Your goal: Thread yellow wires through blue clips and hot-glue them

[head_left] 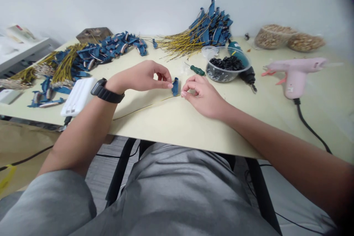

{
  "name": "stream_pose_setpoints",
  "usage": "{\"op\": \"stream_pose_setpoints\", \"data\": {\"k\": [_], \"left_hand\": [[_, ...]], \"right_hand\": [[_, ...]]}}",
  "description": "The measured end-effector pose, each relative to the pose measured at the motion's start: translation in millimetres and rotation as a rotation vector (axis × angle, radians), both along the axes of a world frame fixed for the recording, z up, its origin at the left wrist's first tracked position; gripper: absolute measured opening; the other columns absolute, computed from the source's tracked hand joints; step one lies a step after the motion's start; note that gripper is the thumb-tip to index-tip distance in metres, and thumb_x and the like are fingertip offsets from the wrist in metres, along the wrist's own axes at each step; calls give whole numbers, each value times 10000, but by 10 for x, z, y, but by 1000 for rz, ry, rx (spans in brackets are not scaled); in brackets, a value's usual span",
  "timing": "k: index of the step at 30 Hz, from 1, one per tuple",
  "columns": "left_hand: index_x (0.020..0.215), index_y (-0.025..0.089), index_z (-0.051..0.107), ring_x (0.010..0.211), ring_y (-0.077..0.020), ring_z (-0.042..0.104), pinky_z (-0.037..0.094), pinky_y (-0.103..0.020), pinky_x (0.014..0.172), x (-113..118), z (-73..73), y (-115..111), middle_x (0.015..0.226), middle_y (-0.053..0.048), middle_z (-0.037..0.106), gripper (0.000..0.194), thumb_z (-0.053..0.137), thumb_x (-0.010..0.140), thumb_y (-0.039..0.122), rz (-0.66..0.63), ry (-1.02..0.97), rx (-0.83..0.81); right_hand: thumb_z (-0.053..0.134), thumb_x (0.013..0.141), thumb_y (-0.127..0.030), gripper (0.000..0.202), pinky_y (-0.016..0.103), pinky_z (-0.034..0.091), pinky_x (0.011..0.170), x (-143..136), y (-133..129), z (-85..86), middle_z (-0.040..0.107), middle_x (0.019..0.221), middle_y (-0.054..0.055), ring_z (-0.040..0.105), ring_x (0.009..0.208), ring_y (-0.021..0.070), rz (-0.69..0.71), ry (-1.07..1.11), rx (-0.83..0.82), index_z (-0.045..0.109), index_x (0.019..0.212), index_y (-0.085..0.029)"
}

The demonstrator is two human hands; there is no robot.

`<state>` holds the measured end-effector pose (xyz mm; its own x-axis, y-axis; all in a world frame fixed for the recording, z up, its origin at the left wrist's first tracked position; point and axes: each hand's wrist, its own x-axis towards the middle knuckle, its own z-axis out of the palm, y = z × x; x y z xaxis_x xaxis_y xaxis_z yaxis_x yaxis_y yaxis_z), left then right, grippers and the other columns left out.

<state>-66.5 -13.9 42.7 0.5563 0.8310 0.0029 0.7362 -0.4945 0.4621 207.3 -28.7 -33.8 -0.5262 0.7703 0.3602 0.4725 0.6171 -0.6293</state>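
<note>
In the head view, a small blue piece [175, 87] stands on end between my two hands, over the pale tabletop. My left hand [151, 75], with a black watch on its wrist, is closed in a pinch at the piece's left edge. From the lower left, a thin yellow-brown wire [138, 110] runs under the blue piece toward my right hand [203, 96]. The thumb and index finger of that hand pinch together at the wire's end, just right of the piece. The exact grip point is too small to see clearly.
Behind lie a bundle of blue pieces on yellow wires [206, 31] and a blue heap [110, 48]. A tub of black parts [225, 68], a green screwdriver [197, 70], a dark rotary tool [248, 76] and a pink glue gun [297, 72] sit right; a white power bank [78, 97] left.
</note>
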Motion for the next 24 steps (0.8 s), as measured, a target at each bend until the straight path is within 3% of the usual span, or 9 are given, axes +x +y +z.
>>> {"op": "stream_pose_setpoints", "data": {"k": [3, 8, 13, 17, 20, 24], "left_hand": [[1074, 271, 874, 935, -245, 764, 543, -373, 895, 116, 61, -78, 1004, -26, 861, 437, 715, 951, 660, -79, 76, -77], [1016, 261, 854, 841, -231, 747, 516, -364, 814, 254, 105, -119, 958, -26, 860, 305, 632, 933, 453, -135, 122, -181], [840, 229, 753, 676, -195, 637, 482, -364, 715, 248, 287, -154, 828, -35, 799, 304, 638, 943, 491, -108, 114, -176], [854, 239, 756, 726, -217, 691, 487, -362, 715, 168, 412, -134, 807, -36, 786, 299, 677, 939, 515, -98, 98, -185], [889, 254, 779, 742, -221, 718, 505, -357, 728, 97, 383, -76, 785, -22, 782, 243, 697, 926, 479, -98, 91, -210], [909, 248, 815, 804, -209, 747, 537, -340, 800, 34, 218, -23, 833, -10, 811, 219, 701, 928, 434, -119, 61, -227]], "right_hand": [[679, 1058, -214, 108, 474, 530, 1081, -2, 12, 1, 712, 1197, 109, 655, 1190, 290, 1, 45, -7, 725, 965, -246], [644, 1062, -227, 140, 416, 525, 900, -7, -7, 52, 681, 1007, 68, 629, 931, 238, -20, 112, 40, 678, 927, -243], [635, 1057, -243, 151, 409, 476, 819, -6, -50, 203, 663, 979, 69, 617, 884, 232, -53, 117, 71, 659, 908, -238], [658, 1036, -261, 142, 397, 457, 788, -32, -31, 284, 696, 953, 61, 603, 851, 224, -62, 110, 40, 679, 899, -234], [670, 1033, -306, 173, 383, 445, 760, -80, -8, 265, 693, 911, 47, 590, 824, 217, -36, 119, -84, 688, 879, -230], [687, 1033, -365, 214, 368, 410, 725, -124, -10, 174, 664, 852, 26, 553, 781, 202, -27, 129, -249, 706, 875, -222]]}}
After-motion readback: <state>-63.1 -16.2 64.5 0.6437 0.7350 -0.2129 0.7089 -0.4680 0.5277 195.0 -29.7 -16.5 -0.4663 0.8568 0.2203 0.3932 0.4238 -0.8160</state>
